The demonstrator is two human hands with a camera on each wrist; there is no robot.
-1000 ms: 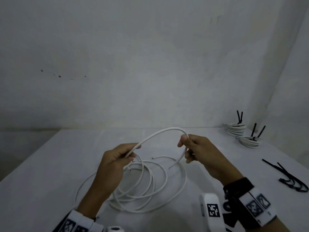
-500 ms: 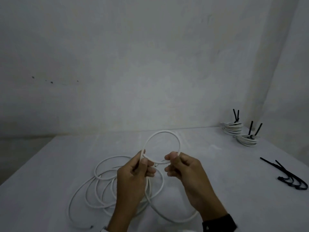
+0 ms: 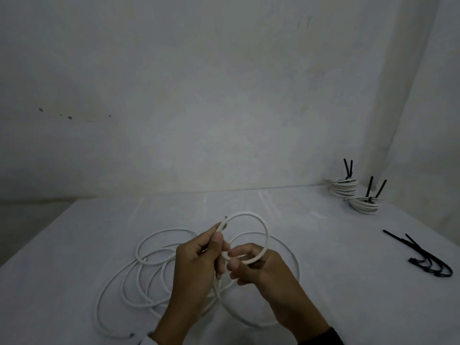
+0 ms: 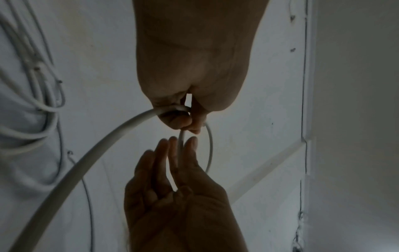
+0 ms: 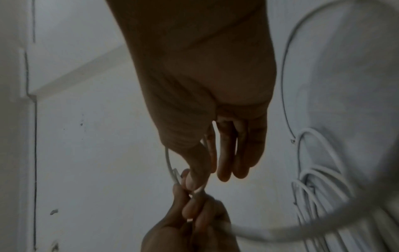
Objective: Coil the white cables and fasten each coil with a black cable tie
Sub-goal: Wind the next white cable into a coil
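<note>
A white cable (image 3: 265, 227) forms one small ring held up over the table (image 3: 348, 282). My left hand (image 3: 219, 245) pinches the cable just below its free end, which sticks up past the thumb. My right hand (image 3: 239, 260) pinches the bottom of the ring between thumb and forefinger, right beside the left. The rest of the cable lies in loose turns (image 3: 149, 262) on the table to the left. In the left wrist view the left hand (image 4: 185, 122) grips the cable (image 4: 97, 150). In the right wrist view the right hand (image 5: 194, 180) has its other fingers nearly straight.
Two tied white coils (image 3: 343, 189) (image 3: 366, 206) with black tie tails sticking up stand at the back right corner. Several loose black cable ties (image 3: 423, 255) lie at the right. A white wall rises behind the table; its left edge runs diagonally.
The hands have come together from a wide-apart hold. The open arc of cable between them has closed into a small ring, and more loose cable now lies to the left.
</note>
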